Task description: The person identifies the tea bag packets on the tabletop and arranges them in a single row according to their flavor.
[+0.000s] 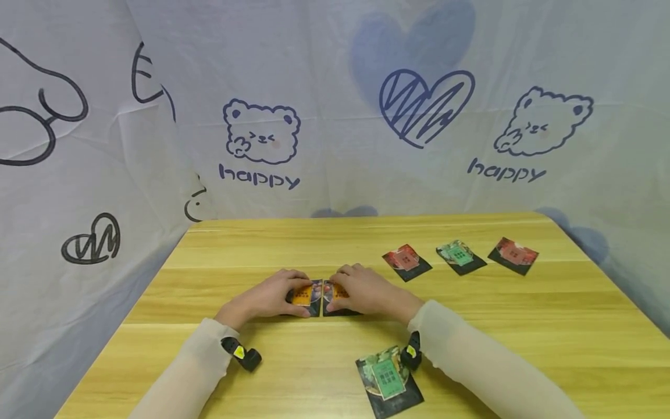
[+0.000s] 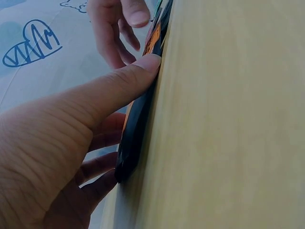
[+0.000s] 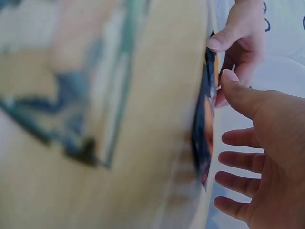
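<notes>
Two flat dark packets with orange labels lie side by side at the table's middle, a narrow gap between them. My left hand [image 1: 267, 295] grips the left packet [image 1: 315, 294], thumb at its near edge and fingers at the far edge; this packet [image 2: 138, 126] appears edge-on in the left wrist view. Over the right packet [image 1: 328, 297] is my right hand [image 1: 373, 295], covering much of it. In the right wrist view, the right hand [image 3: 279, 152] has its fingers spread and apart from the packet [image 3: 204, 143].
Near the right forearm lies a green-labelled packet [image 1: 389, 381]. Farther back on the right are a red-labelled packet [image 1: 407, 262], another green-labelled packet [image 1: 460, 257] and a second red-labelled packet [image 1: 513, 255]. A printed white cloth [image 1: 340, 145] hangs behind the wooden table [image 1: 293, 244].
</notes>
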`<state>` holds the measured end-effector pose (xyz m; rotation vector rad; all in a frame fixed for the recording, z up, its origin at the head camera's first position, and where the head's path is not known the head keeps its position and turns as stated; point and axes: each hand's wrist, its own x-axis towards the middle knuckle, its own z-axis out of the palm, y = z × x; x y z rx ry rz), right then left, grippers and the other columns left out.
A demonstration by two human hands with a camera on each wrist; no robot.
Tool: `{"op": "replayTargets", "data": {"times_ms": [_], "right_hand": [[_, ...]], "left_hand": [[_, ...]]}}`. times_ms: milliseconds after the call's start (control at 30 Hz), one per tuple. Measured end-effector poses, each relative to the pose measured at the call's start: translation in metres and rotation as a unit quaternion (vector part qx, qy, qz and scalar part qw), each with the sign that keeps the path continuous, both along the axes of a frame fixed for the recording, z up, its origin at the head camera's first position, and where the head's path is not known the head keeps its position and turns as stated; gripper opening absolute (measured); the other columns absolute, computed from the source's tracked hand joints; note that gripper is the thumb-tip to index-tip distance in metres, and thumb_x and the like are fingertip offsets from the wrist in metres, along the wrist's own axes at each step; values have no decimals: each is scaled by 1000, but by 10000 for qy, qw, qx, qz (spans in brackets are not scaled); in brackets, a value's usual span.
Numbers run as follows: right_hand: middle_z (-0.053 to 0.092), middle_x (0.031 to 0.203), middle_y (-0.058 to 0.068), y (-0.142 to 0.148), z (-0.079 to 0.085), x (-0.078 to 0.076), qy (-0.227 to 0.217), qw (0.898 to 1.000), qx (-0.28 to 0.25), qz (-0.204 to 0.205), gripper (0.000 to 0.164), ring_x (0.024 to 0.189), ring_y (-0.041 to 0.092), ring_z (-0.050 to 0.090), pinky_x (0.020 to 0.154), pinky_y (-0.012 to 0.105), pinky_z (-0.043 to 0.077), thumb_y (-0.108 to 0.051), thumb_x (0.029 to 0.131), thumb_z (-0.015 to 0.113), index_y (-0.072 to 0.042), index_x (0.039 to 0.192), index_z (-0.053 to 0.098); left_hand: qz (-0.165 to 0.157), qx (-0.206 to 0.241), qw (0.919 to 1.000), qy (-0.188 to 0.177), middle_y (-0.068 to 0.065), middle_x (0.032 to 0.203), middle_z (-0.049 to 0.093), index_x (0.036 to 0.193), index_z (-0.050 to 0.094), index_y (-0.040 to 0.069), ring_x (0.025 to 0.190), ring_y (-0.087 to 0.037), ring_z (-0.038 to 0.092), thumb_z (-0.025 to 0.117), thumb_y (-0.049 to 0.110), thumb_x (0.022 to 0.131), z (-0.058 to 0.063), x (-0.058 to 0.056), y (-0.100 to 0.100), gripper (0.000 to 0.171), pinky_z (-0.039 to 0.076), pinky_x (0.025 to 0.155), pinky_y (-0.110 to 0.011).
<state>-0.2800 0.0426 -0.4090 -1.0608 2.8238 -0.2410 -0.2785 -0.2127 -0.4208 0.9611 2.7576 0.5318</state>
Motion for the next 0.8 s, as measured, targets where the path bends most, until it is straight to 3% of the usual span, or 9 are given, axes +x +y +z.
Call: {"op": "replayTargets", "data": {"times_ms": [400, 800], "right_hand": [[46, 144, 9, 22, 12, 0, -144, 9997, -214, -20, 70, 131, 32, 43, 105, 50, 38, -58, 92, 58, -13, 145, 50], [45, 145, 8, 65, 9, -14, -272, 9981, -556, -80, 66, 132, 29, 43, 106, 50, 38, -53, 93, 60, -16, 146, 48]], "left_hand": [[5, -54, 10000, 8, -10, 143, 46, 144, 51, 9, 132, -31, 41, 70, 54, 85, -2, 1, -1, 77, 37, 106, -50], [83, -98, 9999, 6, -9, 145, 44, 145, 50, 10, 134, -31, 39, 69, 56, 85, -2, 3, 1, 78, 36, 108, -50]]}}
